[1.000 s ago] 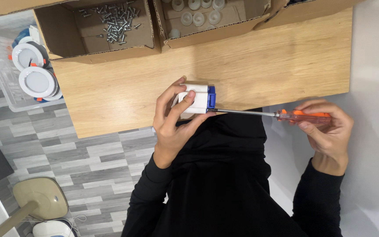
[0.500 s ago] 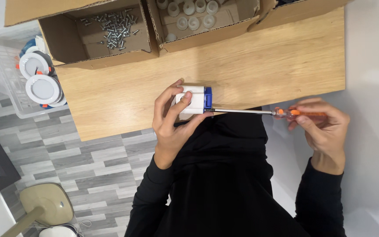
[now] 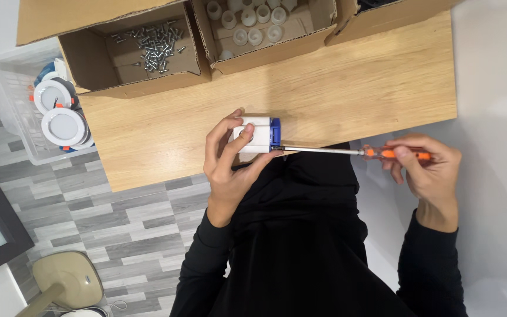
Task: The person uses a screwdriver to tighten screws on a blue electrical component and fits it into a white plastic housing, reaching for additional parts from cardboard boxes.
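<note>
White boxy part (image 3: 252, 134) with blue end cap, held on edge above wooden worktop (image 3: 353, 76) near front edge. Orange-handled screwdriver (image 3: 347, 151) lies level, thin shaft tip touching blue end.

Screwdriver (image 3: 347, 152) tip hidden where it meets the block (image 3: 256, 135); contact point not discernible. Left hand (image 3: 227, 167) covers the block's near side. Right hand (image 3: 426, 170) conceals most of the handle. Boxes (image 3: 148, 44) cut off at top edge. Screws (image 3: 154, 44) too small to count.
</note>
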